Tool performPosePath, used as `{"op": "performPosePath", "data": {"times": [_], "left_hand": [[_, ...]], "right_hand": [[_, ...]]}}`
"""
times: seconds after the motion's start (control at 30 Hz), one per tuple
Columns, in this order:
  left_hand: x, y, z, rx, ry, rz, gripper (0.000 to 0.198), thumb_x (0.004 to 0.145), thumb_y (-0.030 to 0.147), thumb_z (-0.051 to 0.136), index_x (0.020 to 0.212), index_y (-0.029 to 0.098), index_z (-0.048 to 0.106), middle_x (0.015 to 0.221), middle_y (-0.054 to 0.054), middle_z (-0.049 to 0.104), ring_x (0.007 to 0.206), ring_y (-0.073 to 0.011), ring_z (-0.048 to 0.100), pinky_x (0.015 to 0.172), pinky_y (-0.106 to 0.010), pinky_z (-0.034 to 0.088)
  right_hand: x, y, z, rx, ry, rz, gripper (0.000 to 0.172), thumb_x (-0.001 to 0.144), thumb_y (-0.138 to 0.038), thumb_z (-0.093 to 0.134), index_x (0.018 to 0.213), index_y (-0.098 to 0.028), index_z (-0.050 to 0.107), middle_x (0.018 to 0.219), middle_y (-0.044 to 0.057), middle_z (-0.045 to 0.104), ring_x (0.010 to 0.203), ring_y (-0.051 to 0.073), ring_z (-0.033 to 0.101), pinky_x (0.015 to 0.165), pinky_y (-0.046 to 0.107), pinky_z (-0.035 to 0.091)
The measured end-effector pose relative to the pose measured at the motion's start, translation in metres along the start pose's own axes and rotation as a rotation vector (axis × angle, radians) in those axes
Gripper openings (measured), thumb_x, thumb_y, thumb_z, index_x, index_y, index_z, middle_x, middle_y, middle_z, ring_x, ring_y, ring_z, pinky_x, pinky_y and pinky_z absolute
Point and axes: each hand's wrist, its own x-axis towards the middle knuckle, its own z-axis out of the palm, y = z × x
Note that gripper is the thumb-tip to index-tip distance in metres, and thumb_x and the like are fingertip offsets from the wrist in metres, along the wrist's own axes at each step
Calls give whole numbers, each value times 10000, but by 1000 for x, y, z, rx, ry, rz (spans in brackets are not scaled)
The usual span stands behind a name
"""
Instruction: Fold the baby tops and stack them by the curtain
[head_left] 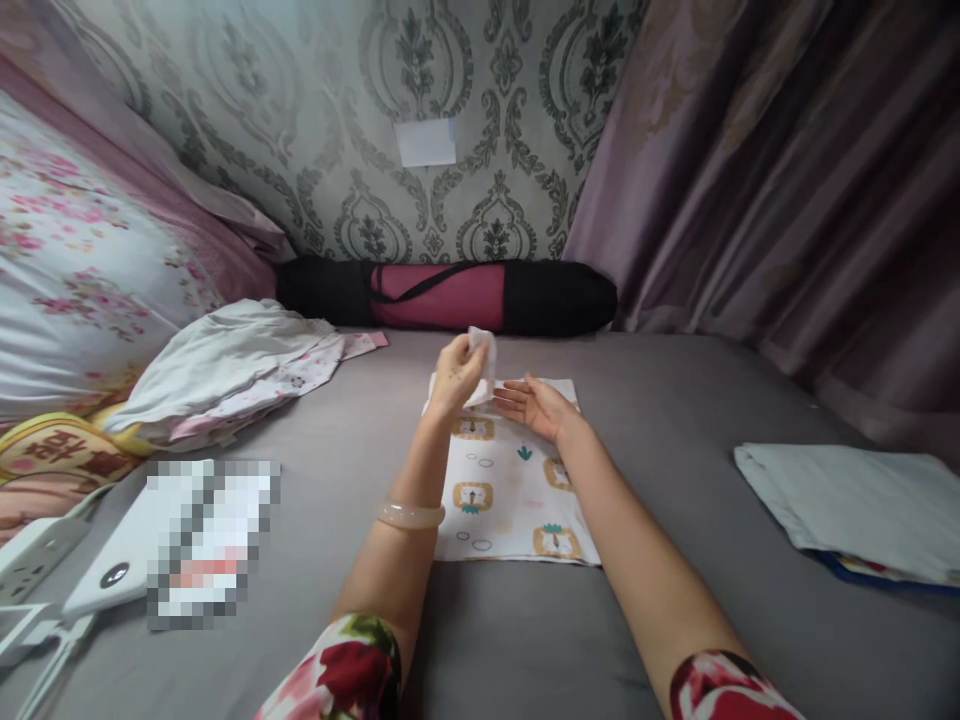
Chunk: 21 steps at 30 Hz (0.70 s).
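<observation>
A white cloth (502, 520) printed with orange lion faces and small green plants lies flat on the grey bed sheet in front of me. My left hand (456, 375) is closed around a bunched piece of thin white fabric (482, 358), raised above the far end of the printed cloth. Whether that piece is part of the printed cloth, I cannot tell. Close by on the right, my right hand (538, 408) has its fingers stretched out towards the bunched fabric, palm partly turned up. It appears to hold nothing.
A black and dark pink long bag (442, 295) lies against the wall. To the left are piled clothes (232, 350), a floral pillow (82, 250), a white device (142, 545) and a power strip (41, 555). Folded pale fabric (855, 505) lies at right, before purple curtains (750, 180).
</observation>
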Motion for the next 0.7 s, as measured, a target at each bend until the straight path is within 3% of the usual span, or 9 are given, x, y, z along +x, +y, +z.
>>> {"op": "performPosePath", "data": {"times": [0.07,0.13,0.23,0.33,0.43,0.53,0.63,0.67,0.7], "left_hand": [[-5,5,6,-24,-185,13,372,827,472,598,1066,189,637,996,-80,695,965,-198,646,793,-274,498],[-6,8,3,-42,-257,-7,458,880,516,525,1215,207,577,1199,-110,652,1110,-214,614,900,-308,483],[0,4,-20,-33,-131,-66,476,946,506,390,1249,171,541,1266,-137,619,1140,-222,610,934,-346,479],[8,-9,-49,133,29,-127,398,941,393,407,1212,139,551,1178,-139,657,1041,-207,653,880,-331,503],[10,-25,-66,416,40,-215,344,882,237,450,1183,131,577,1092,-131,684,928,-193,673,809,-304,516],[9,-37,-69,664,-107,-331,380,805,135,494,1170,140,598,1068,-126,695,877,-192,675,768,-282,507],[8,-43,-64,820,-203,-424,433,769,138,556,1201,144,577,1082,-130,693,878,-194,671,754,-266,496],[7,-44,-62,849,-220,-446,458,768,150,571,1225,143,559,1086,-129,692,877,-191,669,750,-261,494],[7,-45,-60,870,-240,-464,488,767,157,581,1253,143,537,1088,-126,691,876,-187,666,746,-254,492]], "right_hand": [[-1,0,-10,55,-41,1,555,995,-442,86,1189,-139,509,1293,209,582,1097,255,632,908,448,500],[0,2,-19,105,-77,-1,631,980,-482,27,1242,-138,487,1334,211,550,1136,270,605,912,455,485],[2,6,-28,214,-55,49,720,945,-589,28,1230,-123,498,1259,224,586,1114,286,609,916,493,478],[3,6,-30,375,7,95,735,907,-692,116,1147,-141,539,1091,192,650,1054,298,631,913,541,477],[3,2,-27,475,48,123,686,890,-722,255,1099,-143,559,1002,179,669,1031,300,636,889,546,495],[5,-1,-23,490,178,94,481,903,-598,461,1010,-144,581,898,140,685,929,254,663,833,470,547],[9,-2,-21,464,418,15,97,885,-259,597,883,-164,579,734,36,670,748,163,659,754,359,582],[10,-2,-21,437,488,-10,31,854,-155,603,852,-168,575,689,8,659,697,143,648,720,334,587],[11,-3,-22,400,540,-29,100,816,-75,598,826,-171,572,652,-13,648,655,132,637,683,315,588]]}}
